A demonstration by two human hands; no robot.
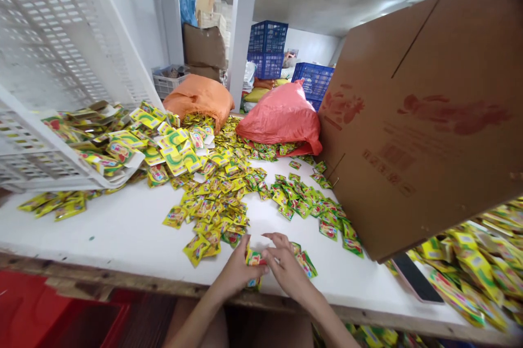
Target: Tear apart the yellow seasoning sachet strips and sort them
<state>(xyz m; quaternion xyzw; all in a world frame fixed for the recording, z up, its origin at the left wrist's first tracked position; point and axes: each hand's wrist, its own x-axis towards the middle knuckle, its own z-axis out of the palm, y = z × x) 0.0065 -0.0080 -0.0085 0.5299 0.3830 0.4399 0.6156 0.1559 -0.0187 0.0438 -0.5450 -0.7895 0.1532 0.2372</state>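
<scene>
Near the front edge of the white table, my left hand (pixel 239 269) is closed around a small yellow-and-green printed carton (pixel 254 257). My right hand (pixel 288 266) meets it from the right, its thumb and fingers bent together at the carton's upper end. Whatever lies between those fingers is hidden. Beside the right hand lie a few green sachets (pixel 305 262), and another yellow-green piece shows below the left hand. Just beyond both hands spreads a heap of yellow sachets (pixel 216 195); green sachets (pixel 302 195) are scattered to its right.
A tilted white crate (pixel 61 146) spills flat cartons (pixel 175 149) at left. Orange (pixel 198 97) and red sacks (pixel 281 114) lie behind. A large cardboard box (pixel 417 119) leans at right, near a phone (pixel 419 280) and more yellow packaging (pixel 474 261). Blue crates (pixel 267 48) stand farther back.
</scene>
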